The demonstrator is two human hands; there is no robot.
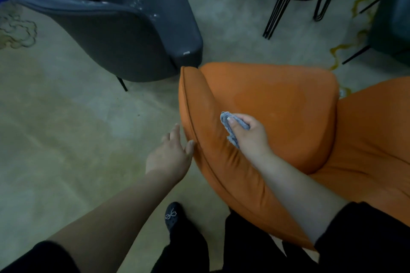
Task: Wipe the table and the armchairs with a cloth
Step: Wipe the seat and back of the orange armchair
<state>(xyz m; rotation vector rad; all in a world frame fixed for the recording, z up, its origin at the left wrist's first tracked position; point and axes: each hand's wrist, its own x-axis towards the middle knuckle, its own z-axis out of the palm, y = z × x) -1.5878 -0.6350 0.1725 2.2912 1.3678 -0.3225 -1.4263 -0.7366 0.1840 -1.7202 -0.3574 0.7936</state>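
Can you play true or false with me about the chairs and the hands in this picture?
1. The right hand holds a grey cloth. True.
2. The cloth is on the dark grey armchair. False: it is against the orange armchair.
3. The left hand has straight fingers at the orange armchair's outer edge. True.
4. The left hand holds a second cloth. False: it holds nothing.
5. The two armchairs are the same colour. False: one is orange, one dark grey.
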